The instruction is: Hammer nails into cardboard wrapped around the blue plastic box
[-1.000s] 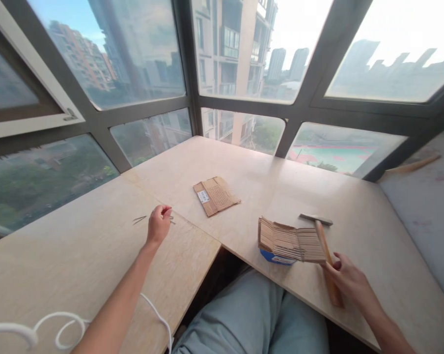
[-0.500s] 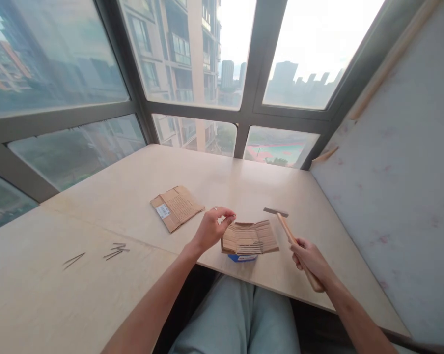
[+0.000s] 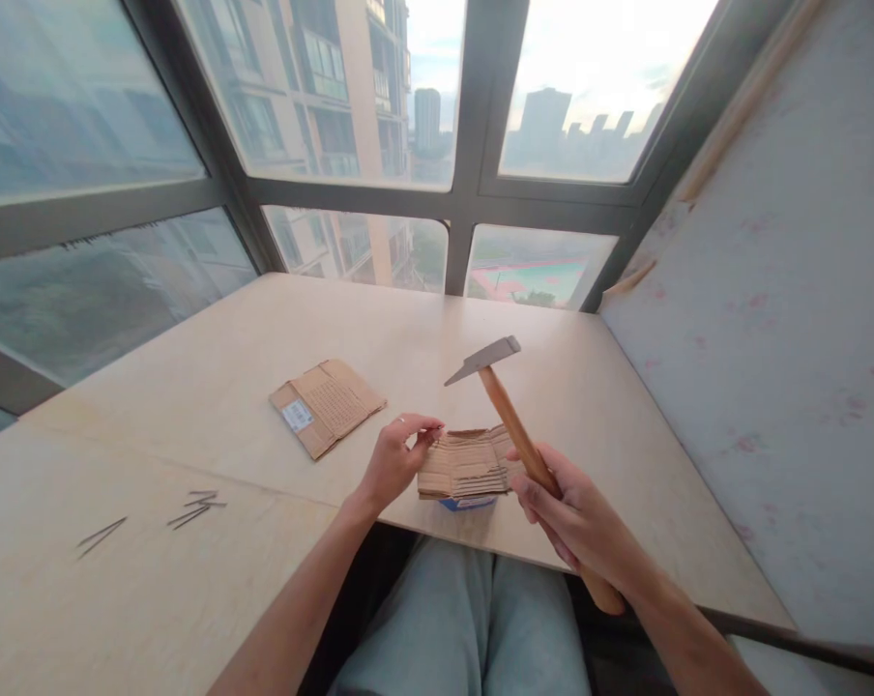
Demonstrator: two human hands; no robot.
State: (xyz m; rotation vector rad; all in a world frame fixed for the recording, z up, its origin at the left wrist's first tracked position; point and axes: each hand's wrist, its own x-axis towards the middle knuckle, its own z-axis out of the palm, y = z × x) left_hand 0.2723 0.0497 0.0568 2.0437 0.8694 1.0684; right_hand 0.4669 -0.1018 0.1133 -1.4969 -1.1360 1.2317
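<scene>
My left hand (image 3: 397, 452) is closed in a pinch at the far left corner of a folded piece of corrugated cardboard (image 3: 466, 466). Between its fingertips is a small dark, thin thing that looks like a nail, mostly hidden. The cardboard rests on a blue box (image 3: 468, 504) near the table's front edge. My right hand (image 3: 571, 503) is wrapped round the wooden handle of a hammer (image 3: 506, 401), its metal head raised beyond the cardboard. This hand and the handle cover the cardboard's right side.
Several loose nails (image 3: 197, 507) lie on the pale table (image 3: 263, 599) at the left. Another flat cardboard piece (image 3: 335, 401) with a white label lies farther back. Windows (image 3: 357, 246) border the far side and a wall (image 3: 763, 387) the right. My legs are below the front edge.
My right hand has lifted the hammer and moved it left, toward the cardboard. My left hand keeps its pinch at the cardboard's corner. The view has shifted slightly.
</scene>
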